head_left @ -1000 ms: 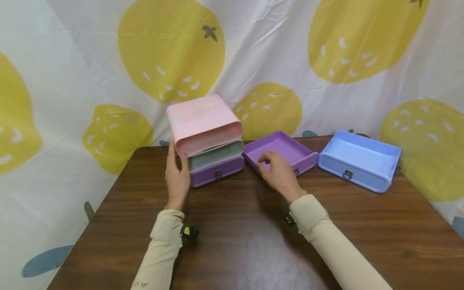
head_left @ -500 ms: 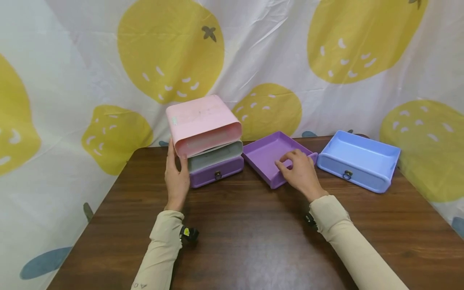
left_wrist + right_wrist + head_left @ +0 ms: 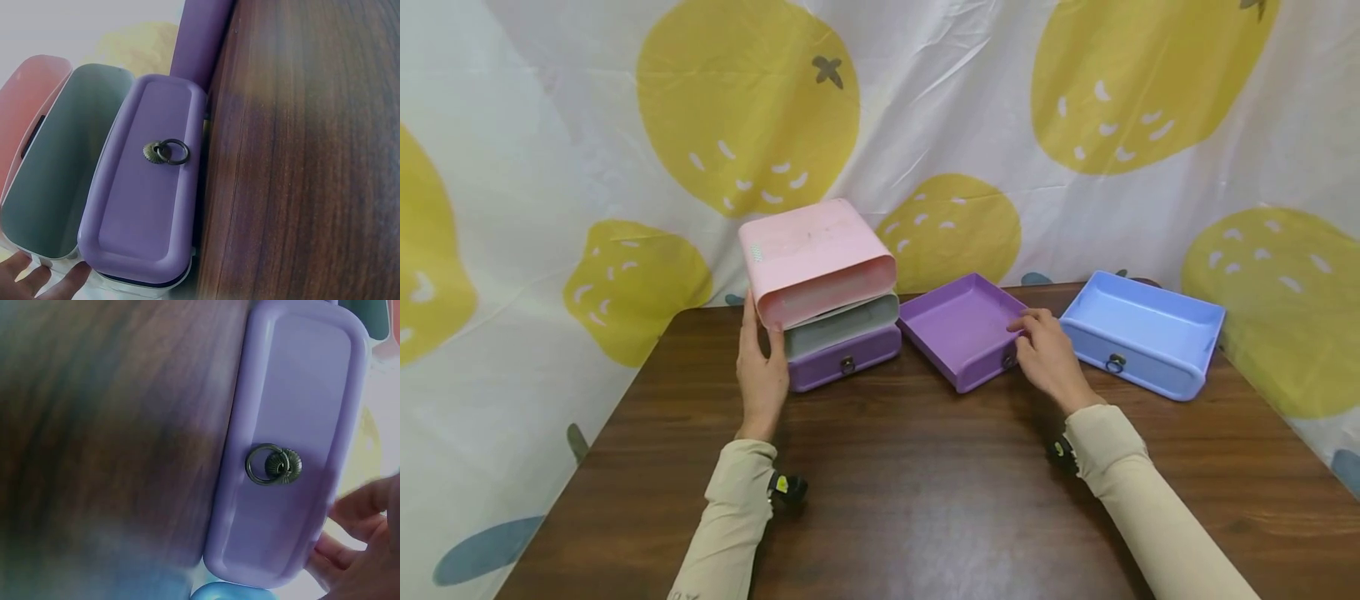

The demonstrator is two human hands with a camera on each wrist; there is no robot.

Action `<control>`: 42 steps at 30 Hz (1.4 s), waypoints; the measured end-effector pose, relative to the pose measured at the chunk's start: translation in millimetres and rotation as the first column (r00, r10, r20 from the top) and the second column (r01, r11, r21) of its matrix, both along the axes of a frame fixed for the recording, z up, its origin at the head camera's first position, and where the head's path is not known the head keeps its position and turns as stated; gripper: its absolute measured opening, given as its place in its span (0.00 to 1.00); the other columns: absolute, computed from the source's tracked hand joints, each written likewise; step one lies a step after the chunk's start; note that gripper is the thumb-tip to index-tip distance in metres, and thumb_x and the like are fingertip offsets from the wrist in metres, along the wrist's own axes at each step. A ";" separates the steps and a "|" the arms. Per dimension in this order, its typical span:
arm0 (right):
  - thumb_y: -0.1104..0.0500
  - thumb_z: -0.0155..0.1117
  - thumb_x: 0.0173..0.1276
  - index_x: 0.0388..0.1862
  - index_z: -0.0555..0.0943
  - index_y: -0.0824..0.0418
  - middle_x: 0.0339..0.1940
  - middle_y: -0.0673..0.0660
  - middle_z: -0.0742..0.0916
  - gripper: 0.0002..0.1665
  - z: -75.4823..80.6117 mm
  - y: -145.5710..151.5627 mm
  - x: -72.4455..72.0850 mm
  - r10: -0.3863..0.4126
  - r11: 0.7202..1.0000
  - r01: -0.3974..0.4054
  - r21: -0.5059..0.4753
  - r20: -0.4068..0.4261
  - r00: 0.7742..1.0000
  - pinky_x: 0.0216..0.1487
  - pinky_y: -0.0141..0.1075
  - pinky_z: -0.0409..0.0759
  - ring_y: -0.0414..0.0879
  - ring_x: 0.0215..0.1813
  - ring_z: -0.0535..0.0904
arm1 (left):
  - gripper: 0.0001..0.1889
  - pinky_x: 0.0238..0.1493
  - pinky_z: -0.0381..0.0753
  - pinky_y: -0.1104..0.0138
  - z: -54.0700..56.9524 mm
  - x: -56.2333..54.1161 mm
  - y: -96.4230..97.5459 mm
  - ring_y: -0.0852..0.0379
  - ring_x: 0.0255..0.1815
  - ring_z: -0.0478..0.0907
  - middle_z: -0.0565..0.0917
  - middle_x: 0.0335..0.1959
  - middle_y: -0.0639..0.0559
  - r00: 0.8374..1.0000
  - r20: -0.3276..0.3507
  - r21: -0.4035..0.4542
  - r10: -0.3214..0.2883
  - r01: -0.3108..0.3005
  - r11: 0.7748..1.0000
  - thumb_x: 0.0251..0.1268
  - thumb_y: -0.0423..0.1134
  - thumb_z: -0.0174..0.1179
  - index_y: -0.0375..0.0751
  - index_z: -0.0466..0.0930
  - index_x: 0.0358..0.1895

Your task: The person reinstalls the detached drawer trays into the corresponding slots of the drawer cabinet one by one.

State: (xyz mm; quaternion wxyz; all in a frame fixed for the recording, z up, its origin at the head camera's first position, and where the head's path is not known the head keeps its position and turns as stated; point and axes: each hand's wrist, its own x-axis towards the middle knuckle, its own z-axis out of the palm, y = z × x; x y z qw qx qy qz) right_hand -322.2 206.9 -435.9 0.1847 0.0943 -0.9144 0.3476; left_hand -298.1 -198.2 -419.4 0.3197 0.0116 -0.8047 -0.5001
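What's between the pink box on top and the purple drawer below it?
In the head view, an open grey-green rounded plastic compartment lies between the rounded pink plastic box and the ring-handled purple plastic drawer.

A fruit-print cloth [image 3: 917, 108] is hanging behind a dark wood-grain table [image 3: 880, 500].
Big yellow fruits [image 3: 748, 104] and blue-grey leaves [image 3: 488, 550] are dotting its creased white ground, while soft light is leaving a pale sheen on the brown tabletop.
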 end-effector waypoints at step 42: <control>0.54 0.83 0.58 0.34 0.81 0.54 0.30 0.50 0.84 0.15 -8.0 25.7 58.8 0.163 0.979 -0.165 0.121 0.028 0.986 0.40 0.38 0.73 0.45 0.36 0.75 | 0.32 0.80 0.62 0.44 -1.7 0.7 0.1 0.49 0.83 0.62 0.64 0.83 0.58 1.000 0.009 0.008 0.000 0.000 1.000 0.83 0.54 0.49 0.75 0.50 0.83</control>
